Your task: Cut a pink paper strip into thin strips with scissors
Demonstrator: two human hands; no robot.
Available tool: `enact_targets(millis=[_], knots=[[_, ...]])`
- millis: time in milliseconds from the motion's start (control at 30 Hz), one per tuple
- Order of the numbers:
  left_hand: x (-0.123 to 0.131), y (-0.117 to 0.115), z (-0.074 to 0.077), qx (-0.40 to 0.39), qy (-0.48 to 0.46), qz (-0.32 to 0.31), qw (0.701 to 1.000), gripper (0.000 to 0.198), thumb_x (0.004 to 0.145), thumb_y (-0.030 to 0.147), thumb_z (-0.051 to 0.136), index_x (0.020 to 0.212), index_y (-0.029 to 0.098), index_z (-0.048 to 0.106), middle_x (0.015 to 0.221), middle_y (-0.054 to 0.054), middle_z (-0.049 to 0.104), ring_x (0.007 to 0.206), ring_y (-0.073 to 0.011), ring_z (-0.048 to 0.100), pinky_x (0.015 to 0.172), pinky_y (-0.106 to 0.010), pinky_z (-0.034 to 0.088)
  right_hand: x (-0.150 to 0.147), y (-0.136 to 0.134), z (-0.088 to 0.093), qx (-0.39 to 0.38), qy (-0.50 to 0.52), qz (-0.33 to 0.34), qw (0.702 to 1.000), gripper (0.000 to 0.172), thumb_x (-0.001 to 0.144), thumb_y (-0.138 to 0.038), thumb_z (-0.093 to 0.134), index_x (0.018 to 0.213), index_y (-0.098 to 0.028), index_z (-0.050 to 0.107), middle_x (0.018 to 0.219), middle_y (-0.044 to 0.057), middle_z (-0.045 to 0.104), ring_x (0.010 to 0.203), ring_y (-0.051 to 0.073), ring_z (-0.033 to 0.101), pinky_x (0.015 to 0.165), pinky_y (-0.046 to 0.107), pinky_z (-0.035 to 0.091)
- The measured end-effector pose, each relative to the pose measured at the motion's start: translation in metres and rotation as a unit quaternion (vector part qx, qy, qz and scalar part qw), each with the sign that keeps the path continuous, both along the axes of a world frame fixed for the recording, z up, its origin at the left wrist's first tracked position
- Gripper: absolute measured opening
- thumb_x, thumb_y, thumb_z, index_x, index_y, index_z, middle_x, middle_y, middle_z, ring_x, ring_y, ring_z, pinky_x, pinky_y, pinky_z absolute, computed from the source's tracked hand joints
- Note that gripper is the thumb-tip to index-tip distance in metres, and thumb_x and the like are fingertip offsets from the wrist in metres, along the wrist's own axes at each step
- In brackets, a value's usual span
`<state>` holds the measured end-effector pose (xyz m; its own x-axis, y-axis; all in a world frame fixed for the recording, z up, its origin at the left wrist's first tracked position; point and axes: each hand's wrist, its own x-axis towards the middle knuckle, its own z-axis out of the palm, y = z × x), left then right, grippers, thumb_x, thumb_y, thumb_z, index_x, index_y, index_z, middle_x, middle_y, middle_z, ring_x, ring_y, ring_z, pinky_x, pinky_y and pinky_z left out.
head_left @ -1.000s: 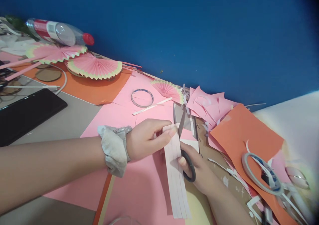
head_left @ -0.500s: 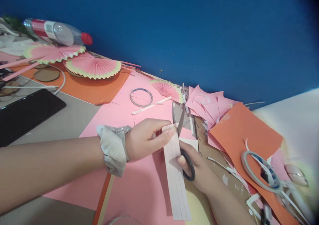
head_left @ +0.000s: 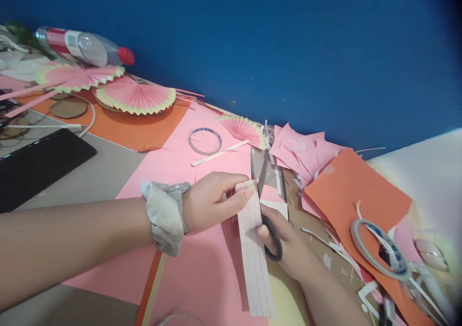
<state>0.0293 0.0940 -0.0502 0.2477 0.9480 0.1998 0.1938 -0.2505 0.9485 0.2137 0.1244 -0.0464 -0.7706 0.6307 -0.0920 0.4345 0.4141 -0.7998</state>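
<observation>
The lined paper strip (head_left: 252, 256) slants through the frame's lower centre, pinched near its top by the grip of the left hand (head_left: 211, 198); the right hand's grip (head_left: 290, 249) holds scissors (head_left: 263, 174) at its right edge.

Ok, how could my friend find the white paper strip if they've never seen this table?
Start at the big blue wall, then go down to the left hand. Pinched in it, beside the black-handled scissors, is the white paper strip. Unlike the plain pink sheet behind it, it has thin lines running lengthwise.
</observation>
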Motion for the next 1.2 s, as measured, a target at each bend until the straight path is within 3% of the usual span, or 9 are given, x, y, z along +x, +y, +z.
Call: enact_targets(millis=[367,633,833,1200], knots=[[-0.0002,0.0002,-0.0017,0.001,-0.002,-0.006,1.000,0.033,0.091,0.027,0.035,0.060,0.018,0.029,0.057,0.005,0.028,0.052,-0.0076,0.026,0.049,-0.023,0.025,0.0010,0.0002,-0.0029,0.012,0.010,0.005,1.000,0.056,0.087,-0.065,0.029,0.084,-0.018,0.060,0.070,0.005,0.059,0.061,0.019,0.052,0.052,0.026,0.045],[0.0002,0.0000,-0.0034,-0.002,0.004,-0.010,1.000,0.033,0.092,0.028,0.035,0.061,0.018,0.029,0.058,0.005,0.027,0.053,-0.0076,0.026,0.049,-0.023,0.025,0.0002,-0.0001,-0.0029,0.000,0.028,0.014,1.000,0.054,0.089,-0.063,0.030,0.090,-0.019,0.061,0.072,0.005,0.059,0.063,0.020,0.052,0.054,0.026,0.045],[0.0004,-0.0007,-0.0023,-0.003,-0.001,-0.014,1.000,0.034,0.092,0.028,0.036,0.061,0.018,0.028,0.058,0.005,0.025,0.053,-0.0074,0.024,0.049,-0.024,0.023,0.0002,0.0007,-0.0029,-0.007,0.041,0.023,0.999,0.053,0.090,-0.061,0.031,0.105,-0.020,0.062,0.075,0.004,0.060,0.065,0.020,0.053,0.056,0.025,0.045],[-0.0001,-0.0008,-0.0055,0.000,0.008,-0.020,1.000,0.034,0.092,0.030,0.035,0.062,0.018,0.028,0.059,0.005,0.024,0.053,-0.0075,0.024,0.049,-0.023,0.023,0.0012,0.0010,-0.0032,-0.003,0.042,0.028,0.999,0.053,0.091,-0.059,0.030,0.105,-0.020,0.063,0.074,0.004,0.060,0.064,0.019,0.051,0.055,0.025,0.044]])
